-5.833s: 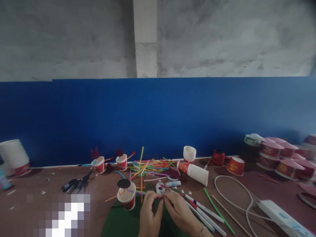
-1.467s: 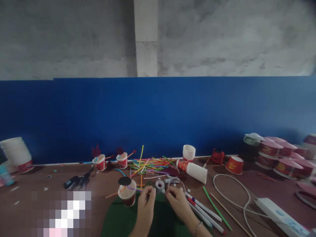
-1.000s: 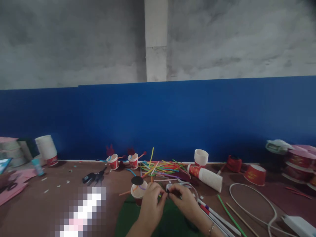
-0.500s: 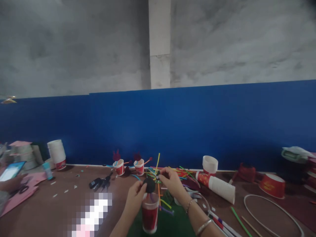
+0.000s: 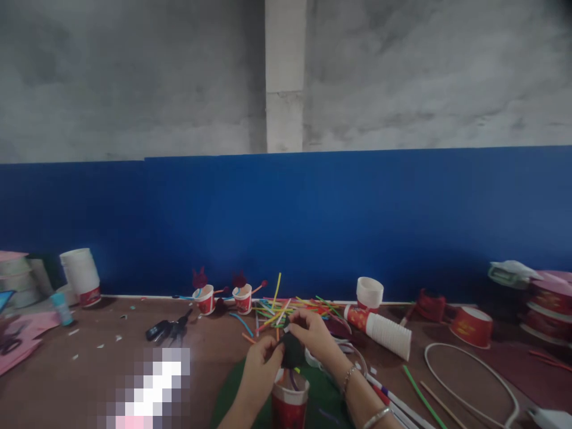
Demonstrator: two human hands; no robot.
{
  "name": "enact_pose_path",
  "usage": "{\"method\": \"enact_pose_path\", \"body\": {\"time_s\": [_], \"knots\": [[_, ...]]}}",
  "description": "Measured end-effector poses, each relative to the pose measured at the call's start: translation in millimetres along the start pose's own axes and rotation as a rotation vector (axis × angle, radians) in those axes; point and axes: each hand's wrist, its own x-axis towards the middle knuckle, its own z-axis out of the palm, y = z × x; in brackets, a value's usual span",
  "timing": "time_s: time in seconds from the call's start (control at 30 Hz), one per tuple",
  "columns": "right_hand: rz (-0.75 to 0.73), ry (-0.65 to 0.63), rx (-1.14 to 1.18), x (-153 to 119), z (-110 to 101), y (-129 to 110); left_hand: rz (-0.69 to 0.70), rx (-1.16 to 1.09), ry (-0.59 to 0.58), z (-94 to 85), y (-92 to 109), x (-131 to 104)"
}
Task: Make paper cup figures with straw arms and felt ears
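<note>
1. Disc (image 5: pixel 292 353), dark and round, stands above the cup (image 5: pixel 289 411), which sits at its six o'clock.
2. Left hand (image 5: pixel 258 364): finger and thumb pinched on the disc's edge near nine o'clock. A light, firm hold there should stop it turning without creasing it.
3. Right hand (image 5: pixel 315 335): fingertips closed at twelve o'clock on what is probably a dark scrap (image 5: pixel 286 325) with a white bit; blur hides the detail. Best to line it up before pressing, then squeeze against a backing finger.
4. Pushing down could jolt the stalk (image 5: pixel 293 380) in the cup, so pressure should go across the disc.
5. Straws (image 5: pixel 319 309) lie towards one o'clock.
</note>
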Motion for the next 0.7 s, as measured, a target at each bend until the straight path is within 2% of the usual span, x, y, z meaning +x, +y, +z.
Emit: {"method": "enact_pose_path", "body": {"time_s": [0.23,0.7], "knots": [[0.064,-0.026,0.060,0,-4,5,-0.036,0.037,-0.023,3.5,7,-1],[0.028,-0.093,0.058,-4,-5,1,-0.059,0.055,0.005,6.2,14,-3]]}}
